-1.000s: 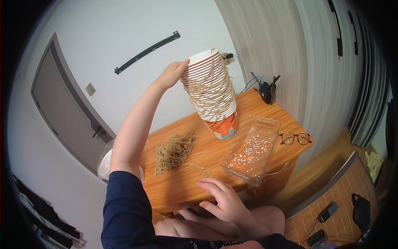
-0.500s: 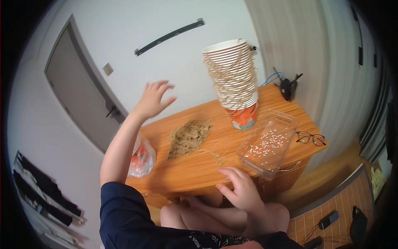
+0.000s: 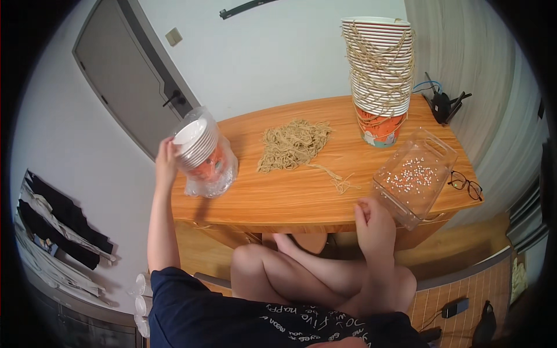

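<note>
At the left of the table, a short stack of white-rimmed orange paper buckets leans in a clear plastic bag. My left hand has its fingers on the rim of the outermost bucket, slightly blurred. My right hand hovers at the table's front edge with fingers curled together, and nothing shows in them. Beyond it lies a loose heap of tan twine, with a few strands trailing toward that hand. A tall stack of paper buckets stands at the back right, loops of twine hanging over its sides.
Small white and orange beads lie in a clear plastic tray at the right of the wooden table. Eyeglasses rest beside the tray. A black router sits at the back right corner. White cups stand at lower left.
My left hand has come down from the air to the rim of the bagged buckets. My right hand's fingers have closed from spread. The view has shifted, showing more of the left side.
</note>
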`<state>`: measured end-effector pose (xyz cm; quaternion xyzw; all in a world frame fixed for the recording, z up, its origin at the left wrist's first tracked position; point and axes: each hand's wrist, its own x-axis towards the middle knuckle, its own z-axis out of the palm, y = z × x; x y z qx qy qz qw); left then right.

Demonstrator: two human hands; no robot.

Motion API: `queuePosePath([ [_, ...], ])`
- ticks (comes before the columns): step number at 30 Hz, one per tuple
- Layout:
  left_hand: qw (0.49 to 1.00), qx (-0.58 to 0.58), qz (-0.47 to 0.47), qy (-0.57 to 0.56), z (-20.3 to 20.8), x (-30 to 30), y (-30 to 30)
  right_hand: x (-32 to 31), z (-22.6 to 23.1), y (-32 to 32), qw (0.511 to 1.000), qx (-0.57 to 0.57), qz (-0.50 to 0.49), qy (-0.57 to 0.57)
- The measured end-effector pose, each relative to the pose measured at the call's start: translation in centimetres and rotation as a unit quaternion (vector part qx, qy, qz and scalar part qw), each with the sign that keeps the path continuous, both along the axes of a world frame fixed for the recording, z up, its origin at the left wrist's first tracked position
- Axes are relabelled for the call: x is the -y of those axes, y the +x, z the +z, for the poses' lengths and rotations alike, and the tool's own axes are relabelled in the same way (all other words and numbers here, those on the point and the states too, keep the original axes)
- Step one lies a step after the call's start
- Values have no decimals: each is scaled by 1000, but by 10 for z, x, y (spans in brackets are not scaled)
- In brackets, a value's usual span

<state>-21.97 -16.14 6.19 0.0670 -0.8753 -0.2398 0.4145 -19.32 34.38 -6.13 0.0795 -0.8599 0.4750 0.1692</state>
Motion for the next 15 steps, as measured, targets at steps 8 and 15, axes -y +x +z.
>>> queuePosePath([
  [8,967,233,-79,59,11,13,3,-4,-19,-16,1000,1,-31,8],
  [15,956,248,10,-156,11,-1,10,1,-14,-12,999,30,20,-10],
])
